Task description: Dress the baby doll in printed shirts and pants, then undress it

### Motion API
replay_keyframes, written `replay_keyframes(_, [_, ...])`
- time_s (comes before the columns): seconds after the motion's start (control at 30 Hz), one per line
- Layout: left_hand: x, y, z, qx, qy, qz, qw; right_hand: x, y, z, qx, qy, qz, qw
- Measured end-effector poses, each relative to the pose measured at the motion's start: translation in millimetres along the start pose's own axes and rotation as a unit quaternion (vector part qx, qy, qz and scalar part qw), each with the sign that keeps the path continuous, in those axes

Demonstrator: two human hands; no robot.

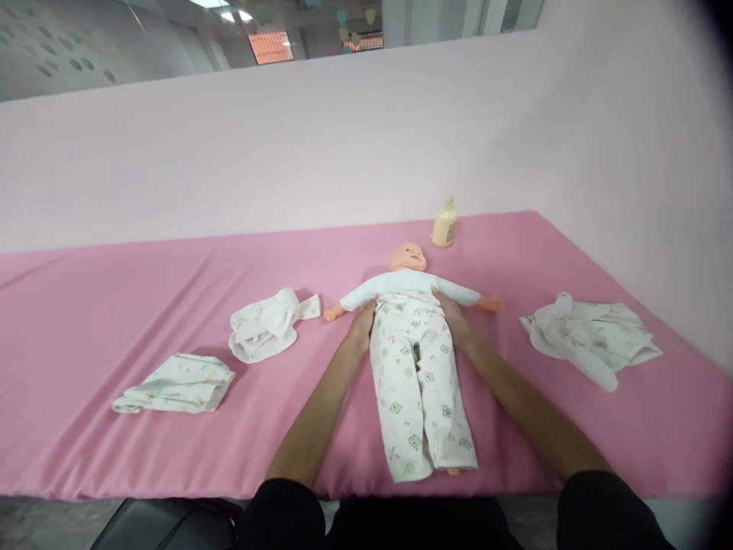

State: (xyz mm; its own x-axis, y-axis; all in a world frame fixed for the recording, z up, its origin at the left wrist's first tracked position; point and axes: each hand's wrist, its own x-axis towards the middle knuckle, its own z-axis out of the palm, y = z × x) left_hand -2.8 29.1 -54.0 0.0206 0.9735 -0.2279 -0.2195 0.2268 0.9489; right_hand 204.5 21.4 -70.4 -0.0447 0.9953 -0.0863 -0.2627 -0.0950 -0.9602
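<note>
A baby doll (408,258) lies on its back with its arms spread out, wearing a white top (406,281) and white baby trousers (409,367) printed with small green animals. The trousers reach up over its belly, and one foot barely shows at a leg opening. At the waistband on the left side, my left hand (362,322) is closed on the trousers' edge. Opposite it, my right hand (452,315) grips the waistband on the right side. The fingertips of both hands are partly hidden by the cloth and the doll's sides.
A pink sheet (321,428) covers the table against a white wall. Behind the doll's head stands a cream pump bottle (444,224). White garments lie to the left (269,325), a folded printed cloth (177,384) nearer the front left, and another bundle of clothes (592,336) on the right.
</note>
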Motion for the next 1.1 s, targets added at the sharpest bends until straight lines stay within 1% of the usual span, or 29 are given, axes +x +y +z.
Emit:
replay_keyframes(0.07, [-3.6,-4.2,-11.4,0.013,0.009,-0.004,1.0,0.9,3.2,-2.8,-0.026,0.034,0.002,0.999])
replay_keyframes(0.17, [-9.4,-9.4,-27.0,0.066,0.003,0.011,0.998,-2.2,6.5,-8.8,-0.114,0.109,-0.005,0.987])
replay_keyframes(0.23, [-11.6,-11.1,-32.4,0.113,-0.019,0.029,0.993,-7.1,9.2,-13.7,-0.178,0.152,-0.035,0.972])
replay_keyframes(0.27, [-12.2,-11.5,-33.3,0.132,-0.027,0.039,0.99,-10.2,10.9,-15.9,-0.201,0.162,-0.056,0.964])
replay_keyframes(0.33, [-13.8,-11.7,-32.4,0.164,-0.033,0.059,0.984,-16.9,15.2,-19.1,-0.226,0.166,-0.095,0.955])
replay_keyframes(0.4, [-17.2,-11.2,-29.7,0.2,-0.034,0.073,0.976,-22.4,20.1,-20.0,-0.236,0.154,-0.114,0.953])
replay_keyframes(0.5, [-25.6,-9.7,-25.4,0.248,-0.037,0.084,0.964,-25.6,27.1,-18.4,-0.246,0.142,-0.121,0.951])
replay_keyframes(0.57, [-30.8,-8.5,-23.2,0.277,-0.046,0.099,0.955,-25.0,29.7,-16.6,-0.257,0.15,-0.127,0.946])
replay_keyframes(0.63, [-33.4,-7.9,-22.0,0.315,-0.049,0.128,0.939,-24.5,30.0,-15.4,-0.276,0.163,-0.128,0.939])
replay_keyframes(0.7, [-32.9,-8.4,-22.6,0.357,-0.037,0.167,0.918,-26.3,28.1,-15.6,-0.299,0.172,-0.122,0.931])
replay_keyframes(0.8, [-28.8,-11.4,-27.7,0.41,-0.029,0.222,0.884,-36.5,24.2,-21.3,-0.334,0.148,-0.134,0.921])
replay_keyframes(0.93, [-25.1,-17.3,-35.6,0.446,-0.051,0.26,0.855,-66.4,24.3,-40.5,-0.391,0.033,-0.153,0.907])
replay_keyframes(1.03, [-26.7,-18.7,-35.9,0.464,-0.051,0.269,0.843,-92.5,28.6,-56.0,-0.424,-0.031,-0.133,0.896])
replay_keyframes(1.1, [-31.2,-15.8,-34.6,0.466,-0.048,0.259,0.845,-105.2,31.7,-62.3,-0.438,-0.052,-0.108,0.891])
